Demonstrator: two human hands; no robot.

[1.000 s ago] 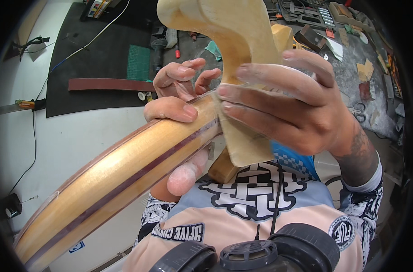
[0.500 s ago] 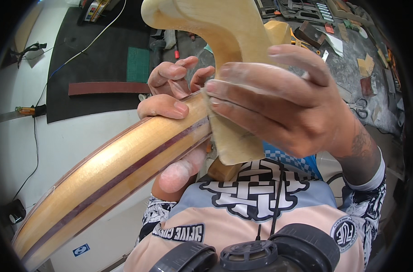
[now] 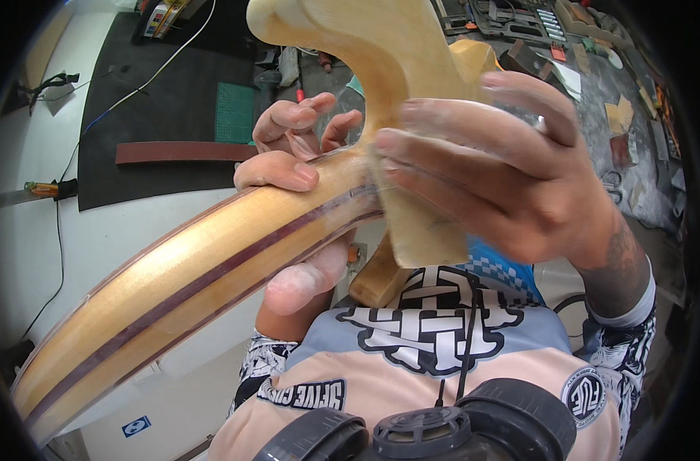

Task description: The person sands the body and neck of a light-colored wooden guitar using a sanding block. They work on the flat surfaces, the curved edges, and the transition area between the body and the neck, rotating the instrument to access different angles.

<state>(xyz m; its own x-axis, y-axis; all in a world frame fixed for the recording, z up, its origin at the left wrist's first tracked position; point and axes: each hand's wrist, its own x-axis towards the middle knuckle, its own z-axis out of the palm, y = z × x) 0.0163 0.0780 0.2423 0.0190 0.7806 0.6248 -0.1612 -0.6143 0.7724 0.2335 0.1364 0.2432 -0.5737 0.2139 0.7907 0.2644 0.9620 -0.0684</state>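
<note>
A long, curved laminated wooden piece (image 3: 173, 257), pale yellow with dark purple-brown stripes, slants from the lower left up to the middle. Its upper end flares into a thick, smooth hooked shape, and another wooden arm (image 3: 380, 280) juts down toward my chest. My left hand (image 3: 280, 172) grips the piece around its narrower part, thumb on top, some fingers curled behind. With dusty fingers, my right hand (image 3: 511, 184) presses a folded tan sheet of sandpaper (image 3: 427, 234) against the wood beside it. The right fingers are slightly blurred.
A black mat (image 3: 157, 92) at the left carries a green cutting mat (image 3: 234, 111) and a reddish-brown strip (image 3: 181, 152). An orange-handled blade (image 3: 46, 189) lies farther left. Scissors (image 3: 613, 184) and paper scraps (image 3: 619, 115) lie at the right. A respirator (image 3: 423, 432) shows at the bottom.
My right hand and the sandpaper have slid a little to the right along the wood, exposing more of the striped surface. The left hand keeps its hold.
</note>
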